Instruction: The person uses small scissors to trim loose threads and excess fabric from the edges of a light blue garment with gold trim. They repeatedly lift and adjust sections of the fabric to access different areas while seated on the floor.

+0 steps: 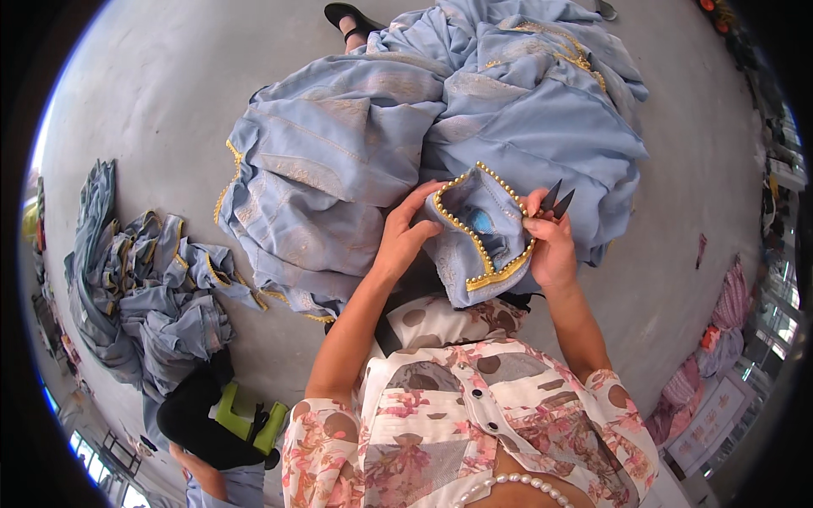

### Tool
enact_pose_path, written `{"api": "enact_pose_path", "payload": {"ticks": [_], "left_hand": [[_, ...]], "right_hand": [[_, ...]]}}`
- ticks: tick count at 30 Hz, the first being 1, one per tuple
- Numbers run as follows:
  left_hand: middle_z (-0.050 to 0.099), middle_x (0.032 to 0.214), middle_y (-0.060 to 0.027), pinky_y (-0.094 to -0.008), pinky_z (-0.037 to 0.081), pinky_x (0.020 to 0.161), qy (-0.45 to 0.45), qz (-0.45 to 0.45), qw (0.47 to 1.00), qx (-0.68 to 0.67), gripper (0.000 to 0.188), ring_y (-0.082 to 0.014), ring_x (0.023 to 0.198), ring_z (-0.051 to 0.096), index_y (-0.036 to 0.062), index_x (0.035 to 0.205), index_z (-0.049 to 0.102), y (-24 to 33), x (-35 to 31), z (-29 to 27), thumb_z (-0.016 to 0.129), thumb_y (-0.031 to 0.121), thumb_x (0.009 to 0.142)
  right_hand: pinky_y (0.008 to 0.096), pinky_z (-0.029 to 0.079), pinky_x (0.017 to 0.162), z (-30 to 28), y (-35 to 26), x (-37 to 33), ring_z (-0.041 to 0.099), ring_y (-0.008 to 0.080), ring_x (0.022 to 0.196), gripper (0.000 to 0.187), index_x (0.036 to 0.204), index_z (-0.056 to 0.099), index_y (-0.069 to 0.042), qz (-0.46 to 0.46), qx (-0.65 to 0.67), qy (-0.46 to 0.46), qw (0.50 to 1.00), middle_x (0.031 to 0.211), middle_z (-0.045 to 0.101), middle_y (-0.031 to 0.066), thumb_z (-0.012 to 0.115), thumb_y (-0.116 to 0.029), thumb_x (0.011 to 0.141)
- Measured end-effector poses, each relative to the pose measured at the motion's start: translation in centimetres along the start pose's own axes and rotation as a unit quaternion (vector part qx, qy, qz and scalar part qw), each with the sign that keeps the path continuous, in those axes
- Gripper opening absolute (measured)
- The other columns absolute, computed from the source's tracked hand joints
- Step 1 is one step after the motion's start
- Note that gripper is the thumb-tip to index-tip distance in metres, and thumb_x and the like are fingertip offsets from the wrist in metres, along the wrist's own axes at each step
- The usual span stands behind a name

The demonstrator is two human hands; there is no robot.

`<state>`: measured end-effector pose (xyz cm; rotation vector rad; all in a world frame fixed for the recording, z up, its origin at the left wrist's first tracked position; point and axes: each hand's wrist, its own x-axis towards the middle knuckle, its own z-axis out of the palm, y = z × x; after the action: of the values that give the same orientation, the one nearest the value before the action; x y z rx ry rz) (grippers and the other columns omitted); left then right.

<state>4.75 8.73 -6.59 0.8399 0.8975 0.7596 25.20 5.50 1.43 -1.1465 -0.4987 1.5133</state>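
Note:
In front of my lap lies a light blue garment (455,269), its opening edged with gold braid and a row of gold beads. My left hand (405,233) is closed on the left side of that opening, thumb on the cloth and fingers partly hidden along the edge. Closed at the right side, my right hand (552,245) pinches the trimmed edge. It also holds small dark snips (558,200), whose pointed blades stick up past the fingers. Inside the opening a bright blue patch (481,222) shows.
A large heap of light blue garments (339,161) fills the space ahead. Another blue pile (161,296) lies on the grey floor (186,102) at left. A co-worker (199,423) is at lower left beside a green seat (250,419). A black-shoed foot (351,19) shows at the top. Pink bundles (724,313) lie right.

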Motion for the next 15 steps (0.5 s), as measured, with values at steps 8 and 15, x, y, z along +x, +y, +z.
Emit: {"api": "enact_pose_path", "payload": {"ticks": [8,15], "left_hand": [[0.061,0.081,0.0057,-0.0186,0.041,0.069,-0.055,-0.074,0.963,-0.253,0.01,-0.0016,0.072,0.052,0.0074,0.086,0.06,2.3,1.1,1.6,0.058,0.016,0.092],[0.061,0.084,0.0021,-0.0213,0.043,0.073,0.029,-0.087,0.943,-0.319,0.008,-0.0053,0.076,0.055,0.009,0.085,0.057,4.1,0.6,3.0,0.057,0.014,0.09]], "right_hand": [[0.0182,0.04,0.066,-3.1,-2.5,2.1,0.052,0.0056,0.072,0.009,0.092,0.055,-0.003,-0.096,-0.186,0.045,0.977,0.087,0.055,-0.0017,0.057,-0.005,0.083],[0.0236,0.05,0.062,1.6,-7.3,1.3,0.059,0.0169,0.067,0.031,0.104,0.056,-0.003,-0.363,-0.659,0.002,0.659,0.091,0.062,0.0088,0.068,-0.02,0.082]]}}
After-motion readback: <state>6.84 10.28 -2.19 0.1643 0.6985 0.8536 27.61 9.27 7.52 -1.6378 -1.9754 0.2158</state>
